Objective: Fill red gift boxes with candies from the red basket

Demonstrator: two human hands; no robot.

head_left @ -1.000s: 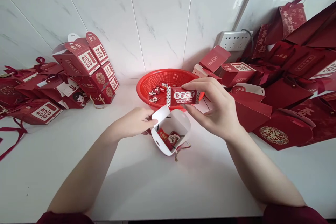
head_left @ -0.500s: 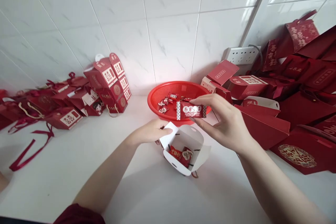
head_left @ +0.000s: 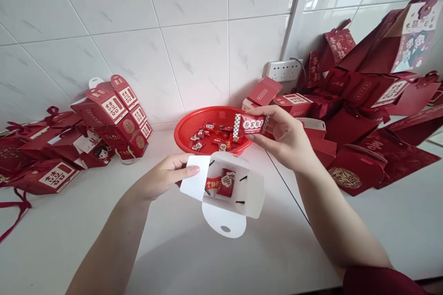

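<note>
Between the thumb and fingers of my right hand [head_left: 285, 138] is a red wrapped packet [head_left: 252, 125] with white lettering, held up over the right rim of a red basket [head_left: 180, 137]. My left hand [head_left: 168, 175] pinches a white flap of an opened box [head_left: 256, 191]. The box has a white inside, its flaps spread apart, and dark cord ends poking through its walls. Inside it lie a red packet with a pale emblem [head_left: 226, 183] and a second red packet with gold lettering [head_left: 212, 183]. Several wrapped sweets lie in the basket.
Stacked red gift boxes [head_left: 121, 115] and ribboned boxes [head_left: 57, 176] stand on the left. Many red boxes and bags [head_left: 360, 133] crowd the right. A power strip [head_left: 284, 70] is against the tiled wall [head_left: 194, 50]. A dark seam [head_left: 290, 191] crosses the white table [head_left: 180, 258].
The view has turned to the right. The box is now tilted differently, with its rounded flap hanging toward me. Both hands keep their hold, the packet now nearer the basket's right rim.
</note>
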